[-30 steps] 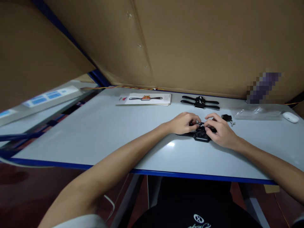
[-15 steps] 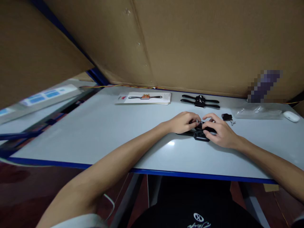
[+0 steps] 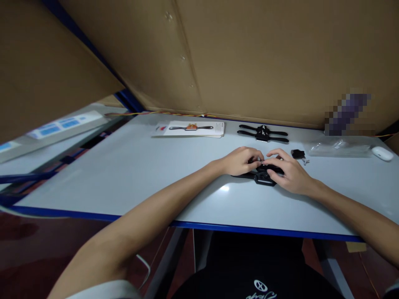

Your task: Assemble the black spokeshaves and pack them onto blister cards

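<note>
Two black spokeshaves lie close together under my hands; the nearer spokeshave (image 3: 264, 181) rests on the table with the open frame of its body showing. My left hand (image 3: 241, 161) is closed on the farther spokeshave (image 3: 272, 167), thumb and fingers at its middle. From the other side my right hand (image 3: 289, 172) has its fingers bent over the same spokeshave, with the index finger lifted. What lies between the fingertips is small and partly hidden. Just beyond my right hand are a small stack of dark plates (image 3: 298, 154) and some silvery screws (image 3: 306, 162).
Two more spokeshaves (image 3: 263, 133) lie at the back of the table (image 3: 124, 178). Printed packaging cards (image 3: 190, 128) are left of them. On the right are clear plastic bags (image 3: 341, 147) and a white rounded case (image 3: 382, 153). A cardboard wall (image 3: 249, 62) closes the back.
The fingers of my right hand have shifted slightly over the middle of the farther spokeshave, which has turned a little. My left hand stays in place.
</note>
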Available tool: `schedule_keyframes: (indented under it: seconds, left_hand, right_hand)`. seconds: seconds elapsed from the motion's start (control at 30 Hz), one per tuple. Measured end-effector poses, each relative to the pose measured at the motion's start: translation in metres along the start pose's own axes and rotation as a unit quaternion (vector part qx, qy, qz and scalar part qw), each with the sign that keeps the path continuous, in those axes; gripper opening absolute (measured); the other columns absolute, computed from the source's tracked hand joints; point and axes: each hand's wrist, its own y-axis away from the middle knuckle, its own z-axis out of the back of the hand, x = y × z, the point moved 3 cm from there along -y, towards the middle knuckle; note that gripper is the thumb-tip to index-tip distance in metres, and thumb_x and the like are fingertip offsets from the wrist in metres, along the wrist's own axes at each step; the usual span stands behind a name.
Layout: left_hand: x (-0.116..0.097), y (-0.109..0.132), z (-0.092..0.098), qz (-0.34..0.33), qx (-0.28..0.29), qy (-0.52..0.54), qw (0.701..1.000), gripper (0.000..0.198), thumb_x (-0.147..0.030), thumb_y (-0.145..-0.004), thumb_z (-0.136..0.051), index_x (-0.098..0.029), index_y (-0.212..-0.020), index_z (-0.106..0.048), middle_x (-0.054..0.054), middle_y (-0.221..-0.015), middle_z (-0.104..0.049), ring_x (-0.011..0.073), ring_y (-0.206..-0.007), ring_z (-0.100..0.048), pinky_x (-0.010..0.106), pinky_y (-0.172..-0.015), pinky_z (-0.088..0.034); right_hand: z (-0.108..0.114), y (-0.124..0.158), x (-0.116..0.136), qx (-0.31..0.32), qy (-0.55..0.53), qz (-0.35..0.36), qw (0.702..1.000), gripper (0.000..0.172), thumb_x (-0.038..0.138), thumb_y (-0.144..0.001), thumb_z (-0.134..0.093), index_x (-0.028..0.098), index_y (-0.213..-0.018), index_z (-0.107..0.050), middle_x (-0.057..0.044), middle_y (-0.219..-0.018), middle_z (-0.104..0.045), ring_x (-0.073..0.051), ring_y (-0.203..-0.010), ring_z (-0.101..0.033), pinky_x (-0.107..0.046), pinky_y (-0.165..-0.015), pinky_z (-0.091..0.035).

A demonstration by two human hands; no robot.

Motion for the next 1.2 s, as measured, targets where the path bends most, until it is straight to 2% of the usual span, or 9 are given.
schedule_keyframes:
  seconds: [0.17, 0.4, 0.53, 0.73, 0.9, 1.0, 1.2]
  left_hand:
    - [0.0001, 0.0007, 0.0011, -0.003, 0.003, -0.002, 1.0, 0.031, -0.032, -0.095, -0.05, -0.014, -0.107, -0.072, 0.003, -0.081, -0.068, 0.0166, -0.071, -0.059, 0.029, -0.069, -0.044]
    - [0.0002, -0.0005, 0.0001, -0.011, 0.001, -0.012, 1.0, 0.032, -0.032, -0.095, -0.049, -0.014, -0.107, -0.072, 0.003, -0.08, -0.068, 0.0165, -0.07, -0.058, 0.029, -0.069, -0.043]
    - [0.0001, -0.0005, 0.0, -0.005, 0.002, -0.014, 1.0, 0.031, -0.032, -0.095, -0.05, -0.014, -0.107, -0.072, 0.003, -0.08, -0.068, 0.0166, -0.071, -0.058, 0.029, -0.07, -0.043]
    - [-0.0015, -0.0007, 0.0003, -0.001, 0.006, -0.007, 1.0, 0.031, -0.031, -0.093, -0.05, -0.014, -0.106, -0.072, 0.003, -0.08, -0.067, 0.0165, -0.071, -0.058, 0.029, -0.071, -0.043]
    - [-0.0028, -0.0001, 0.0015, -0.007, 0.003, -0.009, 1.0, 0.032, -0.031, -0.094, -0.049, -0.015, -0.108, -0.072, 0.003, -0.08, -0.066, 0.0166, -0.071, -0.058, 0.029, -0.071, -0.043]
    - [-0.0022, 0.0003, 0.0017, -0.011, 0.006, -0.01, 1.0, 0.032, -0.031, -0.094, -0.049, -0.014, -0.108, -0.072, 0.003, -0.08, -0.066, 0.0167, -0.071, -0.058, 0.029, -0.07, -0.043]
    - [-0.001, 0.0001, 0.0011, -0.006, 0.006, -0.013, 1.0, 0.032, -0.033, -0.096, -0.049, -0.015, -0.108, -0.072, 0.003, -0.079, -0.068, 0.0172, -0.071, -0.059, 0.029, -0.07, -0.043]
  right_hand:
    - [0.0015, 0.0009, 0.0028, 0.002, -0.015, 0.041, 0.999, 0.018, 0.027, -0.099, -0.055, 0.021, -0.103, -0.071, -0.012, -0.128, -0.061, -0.019, -0.087, -0.067, -0.041, -0.083, -0.057]
    - [0.0037, -0.0001, 0.0066, 0.006, 0.006, 0.019, 1.0, 0.015, 0.025, -0.1, -0.052, 0.02, -0.091, -0.063, -0.011, -0.125, -0.063, -0.014, -0.071, -0.059, -0.036, -0.074, -0.052]
    - [0.0039, 0.0003, 0.0064, -0.004, 0.004, 0.015, 1.0, 0.015, 0.024, -0.098, -0.054, 0.02, -0.086, -0.062, -0.011, -0.125, -0.064, -0.014, -0.071, -0.059, -0.036, -0.073, -0.051]
    - [0.0024, -0.0004, 0.0004, -0.058, 0.011, -0.041, 0.997, 0.015, 0.022, -0.095, -0.055, 0.021, -0.099, -0.069, -0.011, -0.119, -0.067, -0.021, -0.083, -0.067, -0.04, -0.08, -0.055]
    - [0.0001, -0.0001, 0.0005, -0.014, 0.017, -0.01, 1.0, 0.026, 0.025, -0.098, -0.054, 0.022, -0.116, -0.072, -0.011, -0.126, -0.066, -0.021, -0.086, -0.068, -0.04, -0.079, -0.057]
    - [0.0007, 0.0006, 0.0017, 0.003, 0.008, 0.02, 1.0, 0.029, 0.026, -0.1, -0.052, 0.023, -0.122, -0.071, -0.011, -0.129, -0.064, -0.021, -0.091, -0.069, -0.041, -0.084, -0.058]
    - [0.002, 0.0003, 0.0048, 0.005, -0.001, 0.047, 0.999, 0.019, 0.024, -0.098, -0.055, 0.021, -0.107, -0.071, -0.012, -0.129, -0.064, -0.02, -0.087, -0.069, -0.041, -0.084, -0.059]
